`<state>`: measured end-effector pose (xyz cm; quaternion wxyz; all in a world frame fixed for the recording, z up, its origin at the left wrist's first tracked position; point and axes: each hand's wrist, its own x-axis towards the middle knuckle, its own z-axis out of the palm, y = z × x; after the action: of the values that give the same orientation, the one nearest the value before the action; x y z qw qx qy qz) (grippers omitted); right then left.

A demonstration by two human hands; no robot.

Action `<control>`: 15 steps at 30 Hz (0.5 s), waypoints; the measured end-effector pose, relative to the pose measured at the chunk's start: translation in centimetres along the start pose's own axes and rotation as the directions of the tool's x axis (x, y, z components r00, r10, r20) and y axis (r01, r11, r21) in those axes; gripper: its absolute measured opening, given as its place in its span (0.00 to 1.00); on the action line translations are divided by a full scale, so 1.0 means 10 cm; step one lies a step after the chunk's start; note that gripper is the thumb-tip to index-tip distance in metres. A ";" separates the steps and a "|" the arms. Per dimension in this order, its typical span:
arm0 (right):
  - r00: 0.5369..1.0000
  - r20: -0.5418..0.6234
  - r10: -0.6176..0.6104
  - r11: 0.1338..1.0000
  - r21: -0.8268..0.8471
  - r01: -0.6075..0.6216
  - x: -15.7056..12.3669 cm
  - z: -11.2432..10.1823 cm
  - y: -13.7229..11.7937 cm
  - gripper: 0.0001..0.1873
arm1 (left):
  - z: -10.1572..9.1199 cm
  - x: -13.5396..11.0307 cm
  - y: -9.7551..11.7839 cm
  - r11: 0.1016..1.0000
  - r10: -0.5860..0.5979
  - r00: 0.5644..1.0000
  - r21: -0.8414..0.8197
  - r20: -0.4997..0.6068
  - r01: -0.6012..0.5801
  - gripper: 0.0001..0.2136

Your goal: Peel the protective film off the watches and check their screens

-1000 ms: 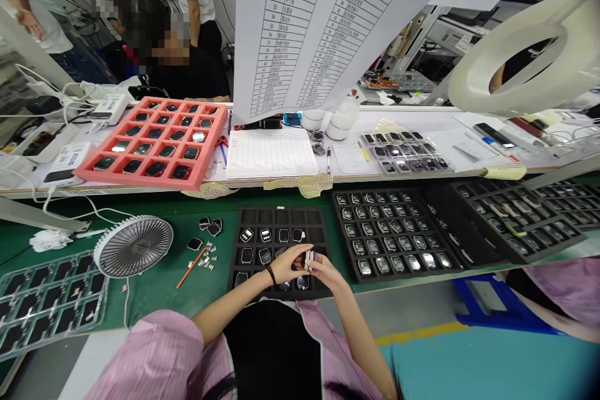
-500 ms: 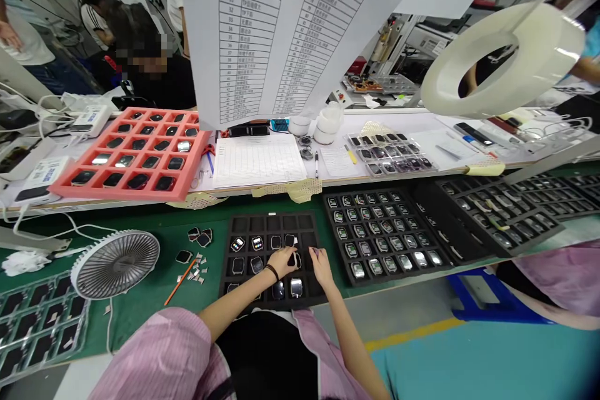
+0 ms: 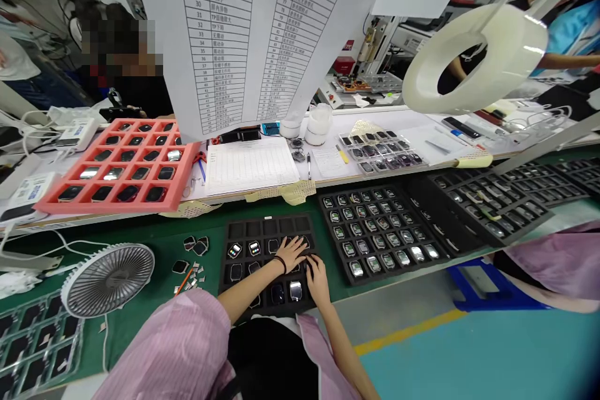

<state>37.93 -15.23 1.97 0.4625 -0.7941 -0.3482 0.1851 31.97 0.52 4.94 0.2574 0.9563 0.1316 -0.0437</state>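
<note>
Black foam tray is sitting near the green counter's front edge; the left hand and right hand are resting spread-fingered over its right cells, apparently gripping nothing, and a careless knock could jostle the smartwatches loose.

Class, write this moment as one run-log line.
left hand: above black foam tray | right hand: above tray, grip unclear

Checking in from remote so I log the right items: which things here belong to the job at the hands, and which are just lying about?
Part of the job:
left hand
right hand
black foam tray
smartwatches

Just lying about:
desk fan
pink foam tray
white ring lamp
</note>
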 end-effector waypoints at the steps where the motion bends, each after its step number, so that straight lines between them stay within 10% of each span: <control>1: 1.000 0.003 -0.010 1.000 -0.008 0.010 -0.05 0.02 -0.01 0.20 | -0.01 -0.09 -0.03 1.000 -0.001 1.000 0.001 -0.003 0.001 0.22; 9: 0.985 0.114 -0.132 0.991 -0.022 0.136 -0.21 0.18 -0.16 0.22 | -0.19 -1.10 -0.34 0.984 -0.173 0.984 0.030 -0.049 0.175 0.19; 15: 0.943 0.268 -0.196 0.975 -0.054 0.218 -0.18 0.31 -0.25 0.23 | -0.19 -1.24 -0.33 0.971 -0.231 0.973 0.068 0.021 0.229 0.18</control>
<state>33.84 -13.81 2.57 0.3960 -0.7403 -0.4949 0.2240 19.13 1.41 6.90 0.2212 0.9417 0.2364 -0.0913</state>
